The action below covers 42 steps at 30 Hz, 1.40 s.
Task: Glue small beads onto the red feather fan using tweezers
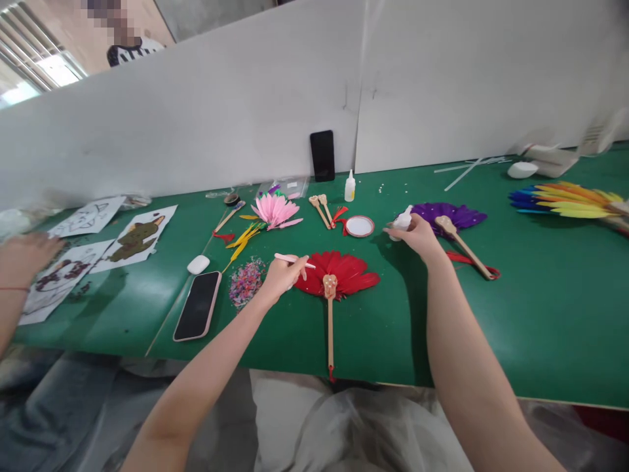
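Note:
My left hand [281, 278] is closed on a pale pink pen-like stick [289, 259], probably tweezers, at the left edge of a red feather fan [351, 270]. That fan lies with its wooden handle [331, 334] pointing toward me. My right hand [420, 236] grips a small white squeeze bottle [401, 221], held to the left of a purple feather fan [455, 216]. Between my hands, farther back, is a small white dish with a reddish rim [360, 226]. A heap of multicoloured bits [246, 282] lies left of my left hand.
A phone [197, 307] and a white case [198, 264] lie at left. Behind are pink feathers [275, 211], wooden handles [322, 208], another bottle [350, 187] and a phone [323, 156] against the partition. A rainbow fan [565, 200] lies right. Another person's hand [32, 255] is over drawings at far left.

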Motion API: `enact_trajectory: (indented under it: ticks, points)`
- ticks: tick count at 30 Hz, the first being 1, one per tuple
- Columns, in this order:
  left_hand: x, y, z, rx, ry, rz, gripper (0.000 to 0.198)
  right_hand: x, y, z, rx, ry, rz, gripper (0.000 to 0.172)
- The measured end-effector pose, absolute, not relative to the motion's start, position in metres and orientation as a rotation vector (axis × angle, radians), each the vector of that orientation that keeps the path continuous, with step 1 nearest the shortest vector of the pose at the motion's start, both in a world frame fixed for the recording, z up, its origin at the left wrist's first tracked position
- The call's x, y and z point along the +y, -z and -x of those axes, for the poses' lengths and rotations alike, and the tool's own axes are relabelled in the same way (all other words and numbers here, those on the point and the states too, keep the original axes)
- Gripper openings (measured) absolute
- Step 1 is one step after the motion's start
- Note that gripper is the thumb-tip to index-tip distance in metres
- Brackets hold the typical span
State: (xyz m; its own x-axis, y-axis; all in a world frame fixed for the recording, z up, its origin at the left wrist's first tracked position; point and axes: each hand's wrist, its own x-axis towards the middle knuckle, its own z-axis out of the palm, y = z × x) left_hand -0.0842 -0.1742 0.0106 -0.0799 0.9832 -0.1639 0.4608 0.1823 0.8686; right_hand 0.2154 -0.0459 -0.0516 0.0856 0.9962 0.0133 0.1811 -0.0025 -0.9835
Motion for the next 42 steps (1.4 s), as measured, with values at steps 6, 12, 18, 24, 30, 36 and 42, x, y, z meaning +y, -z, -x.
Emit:
enact_trajectory:
  ticks: [6,12,18,24,30,36,42]
  points:
    - [-0.177,-0.007,0.081,1.776,-0.805,-1.579,0.043,-0.047,0.048,-0.215,-1.264,-1.068,1.393,0.016]
    - [-0.177,-0.001,0.080,1.830,-0.827,-1.670,0.042,-0.046,0.049,-0.214,-1.255,-1.068,1.395,0.015]
    - [-0.178,0.003,0.078,1.831,-0.811,-1.695,0.043,-0.044,0.051,-0.213,-1.245,-1.061,1.417,0.015]
    - [-0.178,0.005,0.081,1.836,-0.795,-1.739,0.042,-0.044,0.053,-0.214,-1.231,-1.067,1.393,0.015]
    - [-0.178,0.003,0.080,1.845,-0.778,-1.791,0.041,-0.043,0.053,-0.213,-1.222,-1.069,1.405,0.016]
    - [-0.177,-0.001,0.076,1.857,-0.739,-1.843,0.039,-0.043,0.054,-0.214,-1.227,-1.068,1.436,0.018]
    - [-0.175,-0.003,0.075,1.893,-0.698,-1.867,0.041,-0.040,0.058,-0.217,-1.243,-1.073,1.436,0.018]
